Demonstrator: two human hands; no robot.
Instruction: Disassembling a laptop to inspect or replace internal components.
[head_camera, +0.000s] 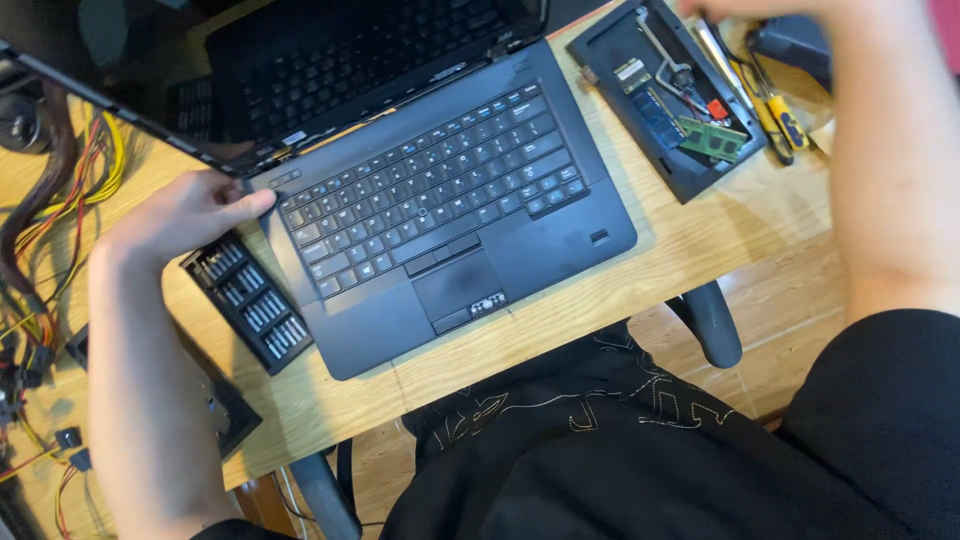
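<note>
The left hand (185, 215) lay half-curled with its thumb pressed on the laptop (440, 200) at centre frame — probably to steady it — while the right hand (740, 8), cut off at the top edge above the tray (610, 45), could not be judged.

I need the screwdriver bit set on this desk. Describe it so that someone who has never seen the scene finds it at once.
Start at the open dark laptop in the middle of the wooden desk. At its left edge, just below the left hand that rests on the laptop's corner, lies the bit set: a flat black rectangular case. Unlike the black tray of parts on the right, it holds neat rows of small metal bits.
</note>
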